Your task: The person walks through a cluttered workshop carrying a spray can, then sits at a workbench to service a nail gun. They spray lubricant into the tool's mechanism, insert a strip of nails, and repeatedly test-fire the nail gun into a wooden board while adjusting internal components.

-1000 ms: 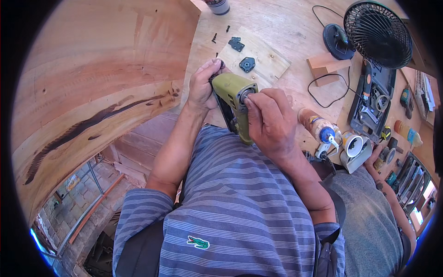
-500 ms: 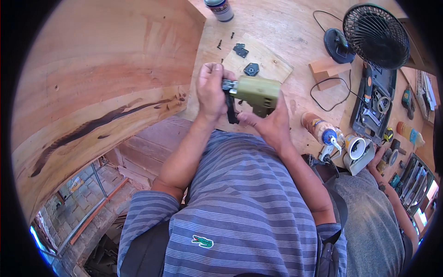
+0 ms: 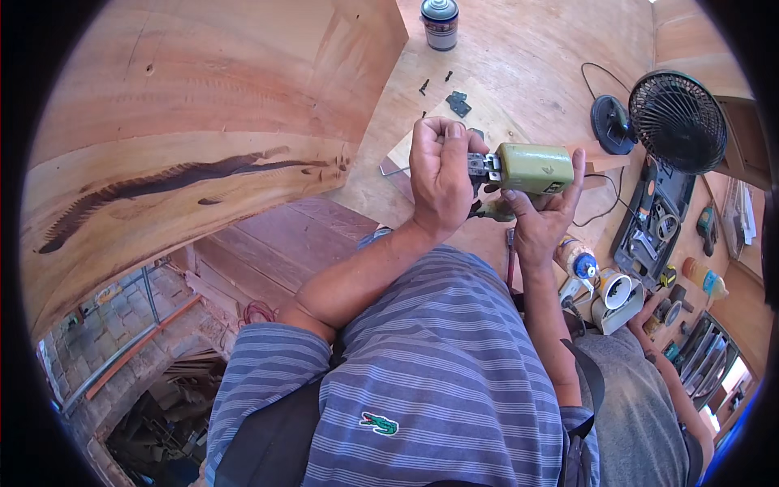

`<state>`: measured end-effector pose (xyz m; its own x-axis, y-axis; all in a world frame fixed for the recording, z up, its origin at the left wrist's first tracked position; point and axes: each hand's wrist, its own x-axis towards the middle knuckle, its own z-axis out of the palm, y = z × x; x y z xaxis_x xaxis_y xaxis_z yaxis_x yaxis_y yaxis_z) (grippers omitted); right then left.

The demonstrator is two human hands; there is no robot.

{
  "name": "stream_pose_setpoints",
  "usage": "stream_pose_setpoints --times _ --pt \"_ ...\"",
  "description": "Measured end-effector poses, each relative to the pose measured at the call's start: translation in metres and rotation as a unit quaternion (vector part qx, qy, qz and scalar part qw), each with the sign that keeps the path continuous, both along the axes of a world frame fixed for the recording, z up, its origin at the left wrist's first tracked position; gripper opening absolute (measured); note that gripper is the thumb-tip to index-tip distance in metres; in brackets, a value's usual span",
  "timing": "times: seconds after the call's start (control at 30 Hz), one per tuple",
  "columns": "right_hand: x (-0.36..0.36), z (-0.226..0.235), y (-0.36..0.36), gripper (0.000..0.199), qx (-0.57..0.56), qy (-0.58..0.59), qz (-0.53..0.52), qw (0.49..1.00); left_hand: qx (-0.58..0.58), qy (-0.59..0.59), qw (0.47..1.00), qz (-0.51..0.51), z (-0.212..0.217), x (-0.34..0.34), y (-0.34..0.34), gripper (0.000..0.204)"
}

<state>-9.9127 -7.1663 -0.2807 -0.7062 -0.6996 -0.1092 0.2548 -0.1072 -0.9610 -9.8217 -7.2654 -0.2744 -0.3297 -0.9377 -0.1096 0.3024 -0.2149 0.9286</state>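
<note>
An olive-green power tool (image 3: 535, 165) is held in front of my chest, its exact kind not clear. Metal and black parts stick out of its left end. My left hand (image 3: 442, 166) has its fingers closed round that end, and its fingertips are partly hidden behind the tool. From the right, my right hand (image 3: 548, 223) supports the housing, thumb underneath and a finger up along its far end. A dark black piece hangs under the tool between my hands. Beyond them, black metal plates (image 3: 458, 103) and dark screws (image 3: 423, 87) lie on the plywood worktop (image 3: 519, 73).
A tall wooden panel (image 3: 203, 89) stands at my left. A can (image 3: 440, 24) sits at the back, a black fan (image 3: 677, 122) at the right. Beside me are a tool case (image 3: 659, 231), a blue-capped bottle (image 3: 583, 264), a white cup (image 3: 616, 289) and another person's arm (image 3: 682, 381).
My view has turned, so the scene sits further right. The tool has rotated in my hands, and its handle side is now mostly hidden. Both hands still hold it.
</note>
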Motion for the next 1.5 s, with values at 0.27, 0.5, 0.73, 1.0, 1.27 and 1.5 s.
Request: stream_pose_setpoints --times 0.27,0.5,0.73,1.0,1.27,1.5 --pt "-0.019 0.008 0.008 0.121 -0.073 -0.076 0.064 0.992 0.137 0.064 0.977 -0.153 0.035 0.025 -0.013 0.01" --pt "-0.047 0.004 0.018 0.127 -0.09 -0.138 0.125 0.978 -0.032 -0.032 0.965 -0.26 0.064 0.03 -0.032 0.013" --pt "-0.052 0.003 0.014 0.121 -0.111 -0.222 0.156 0.956 -0.052 -0.117 0.917 -0.377 0.083 0.028 -0.041 0.015" --pt "-0.058 -0.017 0.005 0.112 -0.183 -0.295 0.184 0.919 0.091 -0.094 0.919 -0.371 0.073 0.018 -0.044 0.016" --pt "-0.06 -0.026 0.003 0.11 -0.212 -0.339 0.208 0.893 0.098 -0.098 0.924 -0.356 0.073 0.01 -0.041 0.015" --pt "-0.051 -0.031 -0.004 0.107 -0.22 -0.359 0.21 0.882 -0.053 -0.195 0.907 -0.369 0.075 0.009 -0.046 0.014"
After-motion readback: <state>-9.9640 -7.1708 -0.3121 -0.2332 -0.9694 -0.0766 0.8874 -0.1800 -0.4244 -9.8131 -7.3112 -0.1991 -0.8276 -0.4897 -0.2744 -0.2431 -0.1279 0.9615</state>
